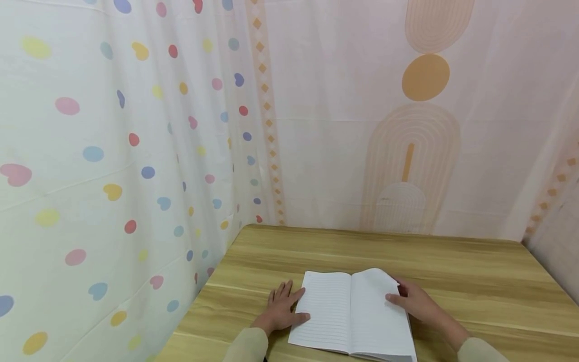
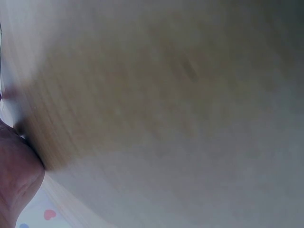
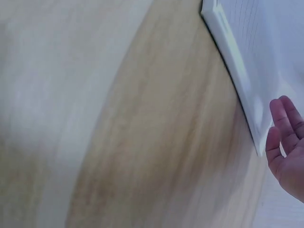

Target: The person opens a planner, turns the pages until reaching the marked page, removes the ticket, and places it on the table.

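Observation:
An open notebook [image 1: 322, 314] with ruled white pages lies on the table. My left hand [image 1: 279, 309] rests flat at its left edge, fingers spread, with the thumb and a fingertip over the left page. At the upper right corner, my right hand [image 1: 418, 304] pinches a page [image 1: 377, 317], thumb on top and fingers behind. That page bows upward near its top edge. The right wrist view shows the right hand [image 3: 290, 147] beside the corner of the notebook [image 3: 237, 52]. Only part of the left hand [image 2: 19, 175] appears in the left wrist view.
The wood-grain table [image 1: 362, 251] extends beyond the notebook on all visible sides. A dotted curtain [image 1: 135, 201] hangs along the left, and a patterned curtain [image 1: 325, 151] hangs behind the table's far edge.

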`<state>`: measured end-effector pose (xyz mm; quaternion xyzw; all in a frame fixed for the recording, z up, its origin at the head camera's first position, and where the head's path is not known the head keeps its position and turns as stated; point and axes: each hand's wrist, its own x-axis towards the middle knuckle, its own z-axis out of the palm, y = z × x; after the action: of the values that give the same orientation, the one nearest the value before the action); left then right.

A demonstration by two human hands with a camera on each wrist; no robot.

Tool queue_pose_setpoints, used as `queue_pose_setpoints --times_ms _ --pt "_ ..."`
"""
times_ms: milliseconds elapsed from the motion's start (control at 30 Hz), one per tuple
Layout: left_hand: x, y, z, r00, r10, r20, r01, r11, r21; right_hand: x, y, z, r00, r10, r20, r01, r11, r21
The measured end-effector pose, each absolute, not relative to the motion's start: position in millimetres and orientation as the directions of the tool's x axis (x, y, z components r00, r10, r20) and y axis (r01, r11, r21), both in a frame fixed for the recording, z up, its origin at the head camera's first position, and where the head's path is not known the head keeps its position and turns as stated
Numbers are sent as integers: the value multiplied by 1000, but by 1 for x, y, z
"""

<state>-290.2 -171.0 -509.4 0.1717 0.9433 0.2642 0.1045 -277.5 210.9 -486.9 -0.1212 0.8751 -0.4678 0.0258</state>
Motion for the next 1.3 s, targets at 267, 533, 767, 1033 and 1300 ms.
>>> queue_pose_setpoints --times_ms 267,533,767,1033,1300 --pt "-291 -171 -510 -919 379 -106 268 799 538 -278 206 -477 -975 -215 66 -161 466 -870" --pt "-292 -172 -512 -918 381 -108 268 798 539 -277 188 -460 -960 -252 122 -177 208 -962" --pt "-294 -173 -515 -918 384 -104 275 801 531 -275 166 -460 -882 -427 198 -258 87 -962" --pt "-295 -172 -516 -920 380 -93 274 796 539 -261 139 -482 -771 -582 260 -608 550 -572" --pt "-296 -167 -516 -950 311 -41 217 743 633 -250 131 -497 -688 -722 73 -705 640 -307"
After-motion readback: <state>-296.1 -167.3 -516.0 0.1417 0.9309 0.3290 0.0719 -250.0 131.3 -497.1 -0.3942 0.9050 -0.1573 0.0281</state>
